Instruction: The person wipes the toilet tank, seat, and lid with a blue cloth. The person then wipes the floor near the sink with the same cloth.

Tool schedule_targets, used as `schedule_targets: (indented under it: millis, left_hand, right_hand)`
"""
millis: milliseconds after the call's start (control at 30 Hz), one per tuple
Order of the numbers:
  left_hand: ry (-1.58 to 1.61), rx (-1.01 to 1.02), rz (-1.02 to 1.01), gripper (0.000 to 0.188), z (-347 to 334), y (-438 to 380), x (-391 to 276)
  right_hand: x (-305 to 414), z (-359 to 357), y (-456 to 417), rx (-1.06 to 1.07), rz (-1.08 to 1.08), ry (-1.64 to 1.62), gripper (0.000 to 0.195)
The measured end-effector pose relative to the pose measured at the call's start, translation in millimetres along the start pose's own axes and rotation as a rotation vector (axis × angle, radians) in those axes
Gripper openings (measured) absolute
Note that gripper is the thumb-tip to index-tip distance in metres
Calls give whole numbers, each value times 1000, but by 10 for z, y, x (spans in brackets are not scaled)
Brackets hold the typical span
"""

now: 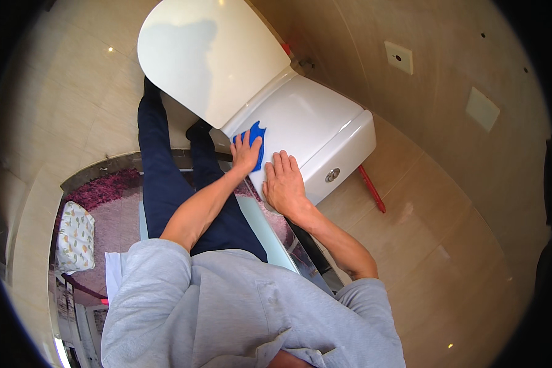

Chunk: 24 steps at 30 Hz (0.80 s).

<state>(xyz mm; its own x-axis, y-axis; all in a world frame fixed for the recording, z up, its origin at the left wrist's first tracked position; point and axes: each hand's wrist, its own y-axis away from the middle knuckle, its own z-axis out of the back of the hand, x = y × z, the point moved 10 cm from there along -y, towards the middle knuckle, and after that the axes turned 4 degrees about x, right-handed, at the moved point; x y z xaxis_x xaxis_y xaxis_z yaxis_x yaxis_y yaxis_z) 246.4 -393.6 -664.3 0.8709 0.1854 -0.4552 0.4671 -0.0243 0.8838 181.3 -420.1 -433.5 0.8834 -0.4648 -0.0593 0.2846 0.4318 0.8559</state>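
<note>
A white toilet stands before me, its rounded lid (pixel 202 60) down and its cistern (pixel 313 106) to the right. My left hand (pixel 246 152) presses a blue cloth (pixel 259 133) onto the near edge of the cistern's front face. The cloth shows around the fingers; its part under the palm is hidden. My right hand (pixel 285 186) rests on the cistern's near side with nothing in it, its fingers extended and its thumb a little apart. A round metal flush button (pixel 332 175) sits on the cistern top, right of this hand.
A red rod (pixel 371 188) lies on the tiled floor (pixel 395 248) beyond the cistern. The tiled wall (pixel 441 92) carries two pale plates. A white patterned cushion (pixel 77 237) and purple shaggy material (pixel 103 186) appear at left, beside my dark trousers (pixel 163 170).
</note>
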Motion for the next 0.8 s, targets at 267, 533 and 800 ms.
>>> schedule_targets:
  millis: [267,533,800]
  left_hand:
    - [28,19,-12,85,-10,669,-343]
    - [-32,105,68,84,40,265,-416]
    - [-42,134,-141,82,-68,-170,-901]
  right_hand:
    - [-130,252,236,-61,-65,-42,69]
    - [-97,265,208,-1,-58,7,68]
    - [-535,616,68,-163,-98,-131,47]
